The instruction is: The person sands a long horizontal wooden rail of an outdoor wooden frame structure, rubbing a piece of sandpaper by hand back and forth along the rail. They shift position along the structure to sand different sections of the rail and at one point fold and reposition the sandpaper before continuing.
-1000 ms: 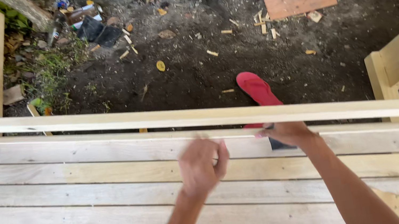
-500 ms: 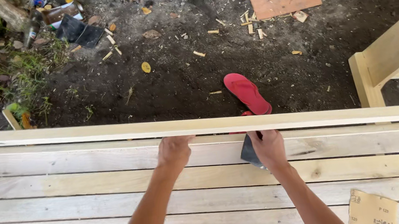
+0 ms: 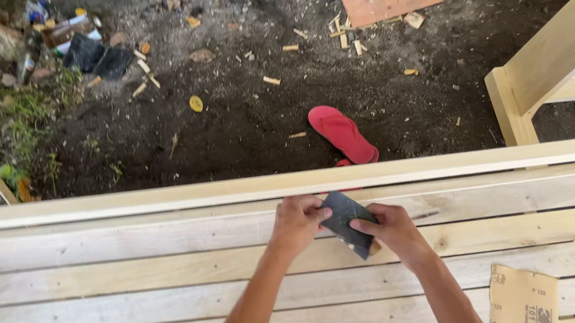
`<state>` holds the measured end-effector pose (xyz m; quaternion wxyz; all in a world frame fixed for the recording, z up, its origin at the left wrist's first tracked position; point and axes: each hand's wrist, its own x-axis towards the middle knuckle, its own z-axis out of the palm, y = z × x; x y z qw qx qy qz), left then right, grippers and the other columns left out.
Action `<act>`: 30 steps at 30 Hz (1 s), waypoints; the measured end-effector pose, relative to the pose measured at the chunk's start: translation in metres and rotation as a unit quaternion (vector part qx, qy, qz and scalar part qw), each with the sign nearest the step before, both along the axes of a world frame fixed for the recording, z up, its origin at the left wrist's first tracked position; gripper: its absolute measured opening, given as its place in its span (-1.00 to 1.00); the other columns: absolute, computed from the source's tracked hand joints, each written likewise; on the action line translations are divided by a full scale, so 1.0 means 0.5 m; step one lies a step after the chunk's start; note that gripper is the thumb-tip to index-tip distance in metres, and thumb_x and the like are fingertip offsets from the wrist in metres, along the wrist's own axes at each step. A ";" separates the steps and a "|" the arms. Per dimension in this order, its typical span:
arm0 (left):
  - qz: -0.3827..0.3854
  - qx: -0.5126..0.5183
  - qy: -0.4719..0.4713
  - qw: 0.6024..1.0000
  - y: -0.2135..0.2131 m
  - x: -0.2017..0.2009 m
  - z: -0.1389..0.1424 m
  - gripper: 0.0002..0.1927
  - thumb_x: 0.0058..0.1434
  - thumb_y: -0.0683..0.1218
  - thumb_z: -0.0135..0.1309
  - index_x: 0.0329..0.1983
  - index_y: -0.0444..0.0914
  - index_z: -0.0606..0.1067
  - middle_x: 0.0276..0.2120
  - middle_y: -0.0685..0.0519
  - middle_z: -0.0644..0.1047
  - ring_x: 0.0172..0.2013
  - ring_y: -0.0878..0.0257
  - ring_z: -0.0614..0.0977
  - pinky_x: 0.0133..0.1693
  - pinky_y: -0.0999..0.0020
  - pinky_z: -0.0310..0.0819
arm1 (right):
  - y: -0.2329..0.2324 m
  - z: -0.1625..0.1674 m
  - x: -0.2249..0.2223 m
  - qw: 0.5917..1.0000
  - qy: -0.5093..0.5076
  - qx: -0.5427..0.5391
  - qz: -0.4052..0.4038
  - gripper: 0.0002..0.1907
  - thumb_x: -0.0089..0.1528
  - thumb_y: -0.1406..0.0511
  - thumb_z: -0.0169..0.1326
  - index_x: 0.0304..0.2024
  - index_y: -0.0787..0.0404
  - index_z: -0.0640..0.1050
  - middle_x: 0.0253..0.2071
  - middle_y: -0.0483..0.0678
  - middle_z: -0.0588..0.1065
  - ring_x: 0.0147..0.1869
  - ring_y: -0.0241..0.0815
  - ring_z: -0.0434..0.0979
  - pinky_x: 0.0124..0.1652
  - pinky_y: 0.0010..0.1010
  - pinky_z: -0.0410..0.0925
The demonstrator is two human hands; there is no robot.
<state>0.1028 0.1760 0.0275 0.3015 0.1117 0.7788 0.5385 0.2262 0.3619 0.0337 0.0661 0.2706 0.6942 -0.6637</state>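
Bare planks of the slatted counter [image 3: 94,310] are seen stretching left of the left hand [image 3: 296,224], and that side is left open for passing. A raised rail [image 3: 154,199] is set along the far edge, just beyond both hands, so forward reach is blocked low and must go over it. The dark sanding sheet [image 3: 345,222] is held between the left hand and the right hand [image 3: 391,230], filling the gap there. To the right, open boards are found, but a tan sheet of sandpaper [image 3: 522,297] is laid near the right forearm. Beyond the rail, a wooden frame [image 3: 557,54] is stood at the right.
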 end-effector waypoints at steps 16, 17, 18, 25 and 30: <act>0.086 0.144 -0.109 0.980 0.015 0.054 -0.074 -0.83 0.11 -0.23 0.33 -0.34 -0.38 0.54 -0.47 0.06 0.58 -0.47 0.42 0.57 -0.41 0.47 0.56 | 0.041 0.002 0.012 0.971 0.079 -0.184 -0.130 -0.69 0.23 0.40 0.10 0.03 0.31 0.55 -0.13 -0.10 0.61 -0.06 -0.37 0.58 0.02 -0.41 0.40; 0.099 0.162 -0.107 0.976 0.018 0.055 -0.076 -0.82 0.11 -0.23 0.34 -0.35 -0.38 0.53 -0.48 0.08 0.57 -0.47 0.43 0.57 -0.41 0.49 0.57 | 0.038 0.007 0.008 0.972 0.051 -0.177 -0.145 -0.74 0.28 0.36 0.09 0.00 0.37 0.57 -0.15 -0.07 0.61 -0.07 -0.35 0.58 0.00 -0.38 0.43; 0.109 0.130 -0.112 0.979 0.021 0.057 -0.075 -0.79 0.11 -0.21 0.35 -0.36 -0.39 0.52 -0.47 0.02 0.58 -0.47 0.36 0.57 -0.41 0.43 0.54 | 0.036 0.012 0.003 0.972 0.023 -0.170 -0.159 -0.74 0.34 0.32 0.07 -0.03 0.42 0.58 -0.17 -0.05 0.60 -0.09 -0.33 0.58 -0.01 -0.34 0.45; 0.115 -0.212 0.133 0.961 0.053 0.127 -0.003 -0.32 0.02 -0.02 0.46 0.08 -0.37 0.38 -0.04 -0.25 0.49 -0.11 -0.16 0.61 -0.12 0.07 0.52 | 0.045 0.065 -0.048 0.910 0.160 0.357 0.136 -0.84 0.22 0.34 0.14 -0.15 0.21 0.62 -0.22 0.07 0.58 -0.17 0.07 0.59 -0.17 -0.20 0.41; 0.060 -0.041 0.238 0.969 0.084 0.106 0.033 -0.56 0.06 -0.16 0.30 0.02 -0.23 0.46 -0.13 -0.14 0.61 -0.14 -0.23 0.63 -0.15 -0.03 0.49 | 0.030 0.121 -0.092 0.859 0.196 0.399 0.256 -0.87 0.17 0.35 0.16 -0.22 0.17 0.64 -0.25 0.10 0.59 -0.09 0.17 0.58 -0.11 -0.10 0.40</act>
